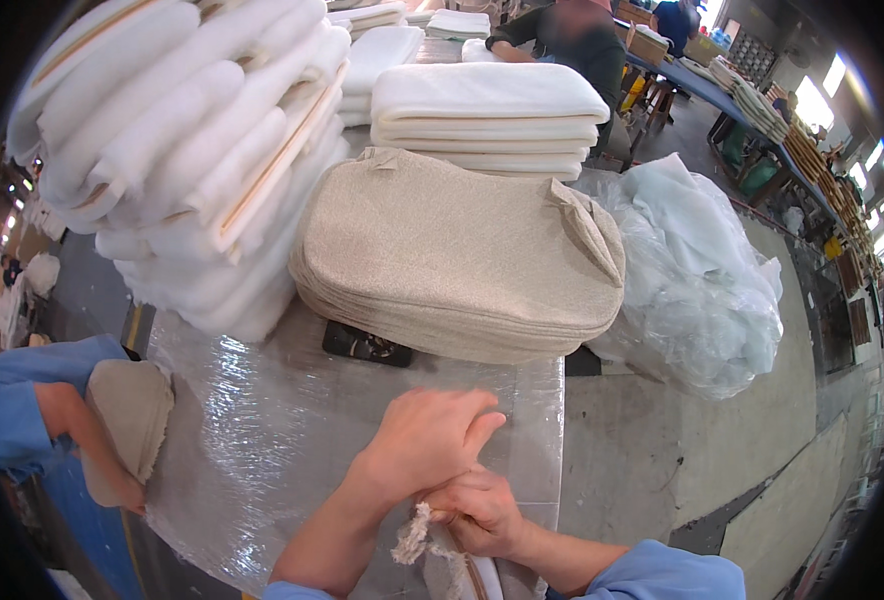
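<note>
Close to my body, my right hand [477, 510] is closed on a beige fabric cover [447, 572] with a frayed, fluffy edge. A white strip and a brown line show along the cover; its lower part runs out of view. Just above, touching or almost touching the right hand, my left hand [424, 440] has its thumb and fingers apart, with nothing visible in it. Beyond both hands lies a stack of beige fabric covers [452, 250], the top one folded up at its right corner. A black phone-like object [367, 343] sticks out from under that stack.
Plastic film covers the table [262, 430]. White padded pieces [192, 150] are piled high at the left, and folded white pads [487, 100] stand behind the covers. A clear plastic bag [702, 280] bulges at the right. A co-worker's arm [87, 430] holds beige fabric at far left.
</note>
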Tool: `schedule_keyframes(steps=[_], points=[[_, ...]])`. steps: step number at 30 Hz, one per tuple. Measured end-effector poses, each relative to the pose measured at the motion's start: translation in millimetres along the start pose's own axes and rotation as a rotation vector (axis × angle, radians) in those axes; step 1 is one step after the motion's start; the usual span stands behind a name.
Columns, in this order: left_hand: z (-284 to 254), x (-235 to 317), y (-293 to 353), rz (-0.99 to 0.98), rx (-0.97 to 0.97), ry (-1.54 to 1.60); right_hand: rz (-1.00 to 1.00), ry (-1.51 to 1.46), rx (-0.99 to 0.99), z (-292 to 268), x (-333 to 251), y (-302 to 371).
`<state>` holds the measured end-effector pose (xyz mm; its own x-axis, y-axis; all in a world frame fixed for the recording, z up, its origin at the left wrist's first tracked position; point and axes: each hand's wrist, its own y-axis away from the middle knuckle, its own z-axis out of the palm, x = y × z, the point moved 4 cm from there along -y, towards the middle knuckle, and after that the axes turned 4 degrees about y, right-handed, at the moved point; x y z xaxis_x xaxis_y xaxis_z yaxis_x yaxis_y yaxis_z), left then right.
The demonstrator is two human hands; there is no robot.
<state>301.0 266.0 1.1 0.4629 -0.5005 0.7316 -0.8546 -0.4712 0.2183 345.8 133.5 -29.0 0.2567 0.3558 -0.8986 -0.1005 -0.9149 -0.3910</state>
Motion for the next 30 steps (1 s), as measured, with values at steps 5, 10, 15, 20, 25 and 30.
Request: schedule_keyframes(steps=[5, 10, 15, 20, 25, 30], points=[[1, -3, 4, 0.021, 0.037, 0.000, 0.006, -0.005, -0.007, 3, 0, -2], [3, -3, 5, 0.011, 0.041, 0.008, -0.011, 0.006, -0.015, -1, -2, -2], [4, -1, 3, -0.032, 0.015, -0.007, 0.004, 0.012, -0.010, -2, 1, 4], [10, -16, 2, -0.028, 0.289, 0.542, -0.043, 0.005, 0.024, -6, 5, -2], [55, -57, 24, 0.009, 0.408, 1.238, -0.061, -0.010, 0.038, -14, 7, -1], [81, -68, 29, -0.035, 0.550, 1.354, -0.138, 0.025, 0.090, -14, 9, -1]])
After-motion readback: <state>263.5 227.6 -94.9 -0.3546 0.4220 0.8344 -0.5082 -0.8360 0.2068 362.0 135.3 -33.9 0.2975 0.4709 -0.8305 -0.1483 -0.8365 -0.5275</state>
